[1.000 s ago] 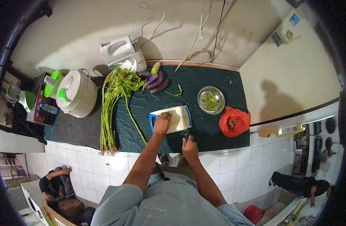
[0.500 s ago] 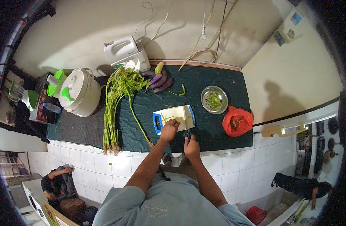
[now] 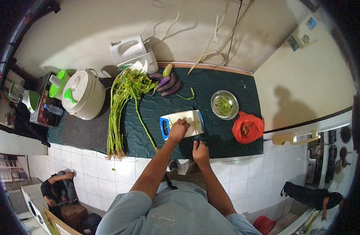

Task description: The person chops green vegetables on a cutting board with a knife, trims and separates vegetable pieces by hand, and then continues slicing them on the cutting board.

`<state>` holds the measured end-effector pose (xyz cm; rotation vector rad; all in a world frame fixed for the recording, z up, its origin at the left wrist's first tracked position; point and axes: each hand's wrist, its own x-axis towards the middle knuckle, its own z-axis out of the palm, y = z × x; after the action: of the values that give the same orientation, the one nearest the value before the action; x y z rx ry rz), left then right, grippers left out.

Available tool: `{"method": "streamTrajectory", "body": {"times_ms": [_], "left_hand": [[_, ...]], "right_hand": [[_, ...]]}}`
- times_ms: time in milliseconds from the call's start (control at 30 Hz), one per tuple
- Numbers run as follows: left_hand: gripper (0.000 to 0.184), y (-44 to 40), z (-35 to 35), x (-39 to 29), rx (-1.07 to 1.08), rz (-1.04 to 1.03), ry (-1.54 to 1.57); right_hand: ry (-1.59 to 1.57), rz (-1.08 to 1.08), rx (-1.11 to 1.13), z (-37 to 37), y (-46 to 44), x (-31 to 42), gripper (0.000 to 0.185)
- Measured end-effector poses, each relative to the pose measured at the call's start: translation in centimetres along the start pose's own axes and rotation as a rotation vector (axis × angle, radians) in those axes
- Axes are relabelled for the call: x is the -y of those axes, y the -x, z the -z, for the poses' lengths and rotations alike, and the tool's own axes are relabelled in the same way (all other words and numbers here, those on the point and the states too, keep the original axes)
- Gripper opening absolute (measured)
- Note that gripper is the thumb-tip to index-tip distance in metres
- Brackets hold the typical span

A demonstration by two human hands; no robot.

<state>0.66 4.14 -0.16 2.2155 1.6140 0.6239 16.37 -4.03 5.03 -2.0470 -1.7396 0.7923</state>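
The right hand (image 3: 201,152) gripped a knife (image 3: 197,139); the left hand (image 3: 179,130) bunched over the board (image 3: 193,124), hold unclear; a bowl (image 3: 232,98) sat at its two o'clock.

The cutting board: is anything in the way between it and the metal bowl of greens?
Nothing visible: between the cutting board and the metal bowl only dark green cloth shows. The red bag sits at the bowl's near side, off that line, and the right hand is on the board's near side.
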Motion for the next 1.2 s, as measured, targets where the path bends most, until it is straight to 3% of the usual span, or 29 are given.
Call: {"method": "streamTrajectory", "body": {"times_ms": [200, 267, 367, 500, 567, 633, 767, 833, 867, 1000, 1067, 1200], "left_hand": [[0.016, -1.3, -2.8, 1.9, 0.011, 0.105, 0.093], [0.013, -2.0, -3.9, 2.5, 0.086, 0.201, -0.016], [0.01, -2.2, -3.3, 2.3, 0.091, 0.243, 0.064], [0.011, -2.1, -2.0, 0.7, 0.096, 0.24, 0.025], [0.012, -1.8, -1.9, 0.2, 0.094, 0.228, -0.059], [0.014, -1.5, -1.9, -0.1, 0.134, 0.193, -0.134], [0.02, -0.8, -2.1, -0.3, 0.102, 0.048, -0.267], [0.022, -0.1, -1.5, -0.8, 0.089, 0.032, -0.224], [0.024, 0.2, -1.0, -0.9, 0.075, 0.012, -0.187], [0.027, 1.4, -1.2, -0.7, -0.026, -0.065, -0.172], [0.02, 1.6, -0.9, -0.6, -0.088, -0.076, -0.215], [0.031, 2.4, -0.8, -0.3, -0.018, -0.067, -0.232]], "right_hand": [[0.085, 0.028, -0.028, -0.8, -0.3, 0.0, 0.035], [0.116, 0.026, -0.032, -0.9, -0.2, 0.0, 0.033], [0.143, -0.017, 0.05, -1.2, 0.0, -0.4, 0.033], [0.153, 0.122, -0.005, -2.3, -1.0, -1.9, 0.036], [0.16, 0.153, -0.029, -1.9, -2.1, -1.2, 0.036], [0.118, -0.011, 0.108, -0.5, -2.8, 0.4, 0.036], [0.152, 0.055, 0.017, -1.6, -1.4, 0.2, 0.036], [0.095, -0.053, 0.097, -2.6, -0.7, -0.5, 0.037], [0.187, 0.053, 0.035, -3.8, -0.6, -1.6, 0.037], [0.081, -0.023, 0.089, -2.2, -2.6, 0.3, 0.036], [0.08, 0.064, 0.078, -1.9, -3.3, 0.3, 0.037], [0.128, -0.011, 0.11, -1.1, -1.4, 1.6, 0.038]]}}
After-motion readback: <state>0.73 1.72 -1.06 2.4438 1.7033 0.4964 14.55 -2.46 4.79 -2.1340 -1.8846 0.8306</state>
